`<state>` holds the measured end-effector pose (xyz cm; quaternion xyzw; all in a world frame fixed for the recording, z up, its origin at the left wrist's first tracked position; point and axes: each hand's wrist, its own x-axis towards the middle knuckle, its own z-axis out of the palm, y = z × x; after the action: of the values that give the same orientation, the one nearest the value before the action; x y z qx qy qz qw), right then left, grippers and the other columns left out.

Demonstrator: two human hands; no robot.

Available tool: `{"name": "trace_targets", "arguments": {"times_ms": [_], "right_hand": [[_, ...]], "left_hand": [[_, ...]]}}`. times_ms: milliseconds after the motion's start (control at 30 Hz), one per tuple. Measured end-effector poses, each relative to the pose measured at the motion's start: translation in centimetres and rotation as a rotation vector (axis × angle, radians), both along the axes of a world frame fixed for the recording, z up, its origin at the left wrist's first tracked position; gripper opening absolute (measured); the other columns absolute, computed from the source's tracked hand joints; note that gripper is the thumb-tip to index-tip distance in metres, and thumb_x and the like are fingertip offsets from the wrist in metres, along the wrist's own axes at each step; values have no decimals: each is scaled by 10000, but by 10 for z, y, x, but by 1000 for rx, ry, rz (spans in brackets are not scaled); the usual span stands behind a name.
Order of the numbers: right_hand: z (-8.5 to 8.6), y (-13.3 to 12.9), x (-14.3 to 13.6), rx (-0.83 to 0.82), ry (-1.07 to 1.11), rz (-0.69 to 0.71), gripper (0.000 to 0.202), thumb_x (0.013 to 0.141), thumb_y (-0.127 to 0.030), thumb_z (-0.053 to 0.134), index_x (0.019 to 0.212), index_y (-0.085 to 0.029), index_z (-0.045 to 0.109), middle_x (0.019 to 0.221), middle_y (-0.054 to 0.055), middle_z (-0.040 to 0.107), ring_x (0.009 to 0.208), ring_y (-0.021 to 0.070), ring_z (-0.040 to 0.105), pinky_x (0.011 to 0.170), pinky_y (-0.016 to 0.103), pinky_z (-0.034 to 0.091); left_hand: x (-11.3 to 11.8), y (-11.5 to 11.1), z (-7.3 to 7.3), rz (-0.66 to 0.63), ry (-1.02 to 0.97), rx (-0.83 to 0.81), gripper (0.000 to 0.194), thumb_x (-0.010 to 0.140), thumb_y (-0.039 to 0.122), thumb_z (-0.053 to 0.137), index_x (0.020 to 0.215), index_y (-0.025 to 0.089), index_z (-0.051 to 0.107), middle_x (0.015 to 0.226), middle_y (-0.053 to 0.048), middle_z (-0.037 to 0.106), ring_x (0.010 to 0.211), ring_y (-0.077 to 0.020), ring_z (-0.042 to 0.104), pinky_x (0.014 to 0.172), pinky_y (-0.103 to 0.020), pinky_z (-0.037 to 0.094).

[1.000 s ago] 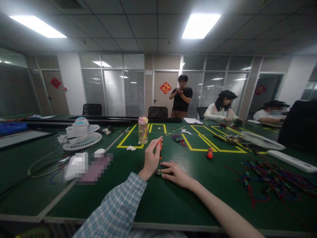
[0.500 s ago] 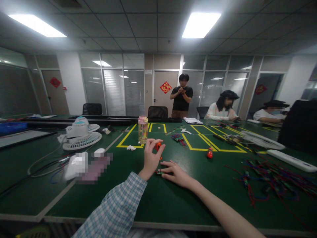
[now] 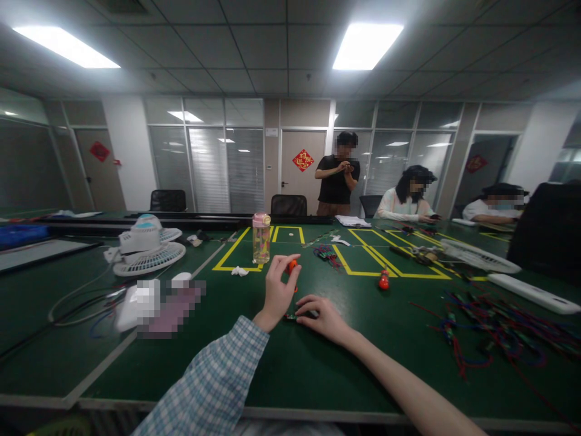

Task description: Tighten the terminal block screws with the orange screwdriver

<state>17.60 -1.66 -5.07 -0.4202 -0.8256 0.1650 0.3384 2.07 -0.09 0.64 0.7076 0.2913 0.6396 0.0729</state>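
My left hand (image 3: 278,289), in a checked sleeve, is raised above the green table with thumb and fingers closed on a small orange-red object (image 3: 293,265). Its exact kind is unclear, as the fingers cover part of it. Just below lies a small green circuit board (image 3: 290,317) on the tabletop. My right hand (image 3: 321,316) rests beside it, fingers curled and the thumb and fingertips pinching at its right edge. A similar orange-red object (image 3: 384,280) stands farther right.
A pink-lidded bottle (image 3: 261,239) stands ahead. White fans (image 3: 149,257) and cables are on the left. Tangled wired boards (image 3: 494,327) and a white power strip (image 3: 533,293) lie right. A standing person (image 3: 339,181) and two seated people are across the table.
My right hand's fingers have drawn in from stretched to curled at the board. My left hand has barely moved. The standing person has shifted slightly right.
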Motion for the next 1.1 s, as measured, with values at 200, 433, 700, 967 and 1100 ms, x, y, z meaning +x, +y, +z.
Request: {"name": "trace_targets", "arguments": {"times_ms": [200, 433, 700, 967, 1100], "right_hand": [[1, -2, -4, 4, 16, -26, 117, 743, -155, 682, 814, -200, 764, 942, 59, 706, 842, 177, 656, 806, 277, 497], [-1, -3, -8, 26, 19, -58, 116, 734, -133, 680, 813, -178, 752, 888, 55, 699, 805, 165, 646, 783, 260, 486], [2, -6, -13, 12, -52, -140, 83, 740, -140, 665, 768, -175, 735, 806, 43, 662, 750, 160, 610, 695, 246, 463], [7, -12, -16, -12, -99, -155, 88, 729, -128, 658, 781, -173, 713, 792, 31, 630, 697, 140, 581, 651, 230, 442], [7, -14, -17, -7, -121, -153, 85, 749, -138, 636, 775, -170, 711, 775, 27, 620, 683, 131, 575, 635, 219, 433]], "left_hand": [[-1, 0, -1, -96, -13, -70, 247, 947, 224, 406, 1119, 201, 581, 933, -33, 608, 829, -140, 572, 771, -266, 446], [-1, -1, 0, -51, -2, -29, 202, 907, 276, 515, 1061, 220, 633, 897, -19, 530, 810, -134, 533, 769, -259, 442], [0, -1, 0, -125, -8, -60, 255, 953, 240, 402, 1114, 200, 596, 904, -30, 581, 815, -136, 552, 763, -260, 435], [1, -2, -1, -126, -3, -40, 184, 903, 274, 523, 1046, 222, 628, 931, -22, 549, 873, -143, 546, 785, -260, 434], [2, 0, -2, -100, 2, -43, 204, 904, 275, 522, 1073, 238, 631, 894, -16, 528, 835, -139, 535, 769, -260, 430]]}}
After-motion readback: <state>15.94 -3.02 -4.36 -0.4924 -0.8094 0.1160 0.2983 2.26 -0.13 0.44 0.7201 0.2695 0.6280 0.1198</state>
